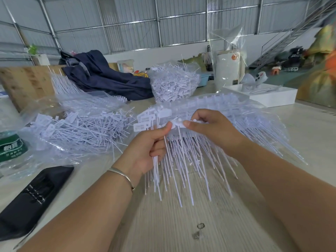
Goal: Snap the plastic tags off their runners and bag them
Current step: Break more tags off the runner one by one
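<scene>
My left hand [148,148] grips a bunch of loose white plastic tags [145,122], their flat heads fanned above my fist and their thin tails hanging below it. My right hand [212,128] pinches the head of one tag on a runner [179,123] between thumb and forefinger, right beside my left thumb. That runner belongs to a big stack of tag runners [227,110] lying across the table behind my hands, tails [190,170] pointing toward me. An open clear bag [78,131] of snapped-off tags lies to the left.
A second filled bag of tags [174,82] sits further back, beside a dark blue cloth [101,77]. A black case [31,199] and a green-labelled bottle [11,148] lie at the left. A white box [269,95] and a clear upright bag [227,57] stand at the right.
</scene>
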Tool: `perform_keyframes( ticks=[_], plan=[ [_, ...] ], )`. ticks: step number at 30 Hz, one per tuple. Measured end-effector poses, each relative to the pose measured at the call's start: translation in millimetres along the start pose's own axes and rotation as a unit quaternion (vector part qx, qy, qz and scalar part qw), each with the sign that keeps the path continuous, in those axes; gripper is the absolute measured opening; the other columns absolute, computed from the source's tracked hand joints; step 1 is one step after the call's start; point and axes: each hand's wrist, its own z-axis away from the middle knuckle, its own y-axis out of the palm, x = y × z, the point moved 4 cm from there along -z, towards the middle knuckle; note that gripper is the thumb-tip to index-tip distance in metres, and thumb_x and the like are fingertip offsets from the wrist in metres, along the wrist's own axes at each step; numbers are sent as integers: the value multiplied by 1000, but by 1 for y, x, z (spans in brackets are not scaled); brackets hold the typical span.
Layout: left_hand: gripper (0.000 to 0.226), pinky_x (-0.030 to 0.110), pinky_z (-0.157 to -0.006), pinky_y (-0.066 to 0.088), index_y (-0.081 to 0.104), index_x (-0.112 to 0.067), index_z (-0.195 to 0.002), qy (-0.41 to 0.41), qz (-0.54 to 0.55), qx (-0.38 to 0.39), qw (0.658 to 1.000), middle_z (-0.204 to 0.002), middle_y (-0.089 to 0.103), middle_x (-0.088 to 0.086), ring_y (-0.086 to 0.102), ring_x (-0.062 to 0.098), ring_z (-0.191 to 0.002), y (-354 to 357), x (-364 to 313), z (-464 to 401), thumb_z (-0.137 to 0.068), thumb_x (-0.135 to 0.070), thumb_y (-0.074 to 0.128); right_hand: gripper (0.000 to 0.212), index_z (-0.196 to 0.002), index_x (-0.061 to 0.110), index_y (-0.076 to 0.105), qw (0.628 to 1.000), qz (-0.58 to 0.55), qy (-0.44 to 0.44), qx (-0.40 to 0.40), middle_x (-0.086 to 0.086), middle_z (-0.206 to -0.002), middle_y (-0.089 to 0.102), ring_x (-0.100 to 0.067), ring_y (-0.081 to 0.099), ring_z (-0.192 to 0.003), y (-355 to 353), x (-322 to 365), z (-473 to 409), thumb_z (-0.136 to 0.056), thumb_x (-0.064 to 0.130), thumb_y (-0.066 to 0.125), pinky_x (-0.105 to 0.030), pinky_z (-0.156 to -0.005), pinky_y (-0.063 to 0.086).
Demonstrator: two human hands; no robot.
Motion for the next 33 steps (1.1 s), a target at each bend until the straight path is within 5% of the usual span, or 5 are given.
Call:
perform_keyframes(
  ticks=[11, 17, 20, 27, 33],
  plan=[
    [46, 12, -30, 18, 56, -15, -86, -74, 164, 302, 936, -48, 36, -7, 15, 5, -37, 40, 8, 16, -60, -26, 91, 71, -117, -18, 51, 958, -224, 51, 174, -23, -105, 46, -30, 38, -99, 11, 19, 11, -71, 31, 73, -43, -85, 26],
    [18, 14, -31, 15, 55, -17, -71, 27, 91, 48, 994, -65, 48, -6, 25, 2, -38, 10, 0, -3, -79, -14, 71, 40, -73, -6, 56, 997, -74, -20, -21, -8, -63, 49, -11, 44, -58, -1, 13, 5, -75, 28, 78, -15, -58, 34],
    [18, 16, -35, 18, 61, -16, -69, 71, -54, -48, 995, -67, 52, -5, 29, 6, -43, -1, 0, -4, -85, -15, 70, 32, -76, 3, 64, 990, 102, -64, -79, -13, -73, 62, -22, 55, -68, -3, 7, 4, -85, 33, 72, -28, -70, 46],
    [40, 18, -38, 21, 50, -18, -54, 77, -131, -46, 987, -50, 40, -4, 30, 10, -40, 3, 2, -2, -88, -22, 70, 8, -78, 19, 74, 989, 96, -77, -85, 9, -64, 61, -9, 53, -64, -5, 11, 3, -85, 20, 71, -25, -67, 44],
    [17, 17, -33, 19, 60, -13, -71, 47, -129, -31, 990, -48, 42, -5, 24, 9, -39, 3, 5, -2, -85, -13, 68, 16, -72, 10, 76, 998, -28, -37, -42, -15, -60, 56, -20, 43, -59, -8, 18, 5, -79, -2, 68, -24, -58, 36]
  ],
)
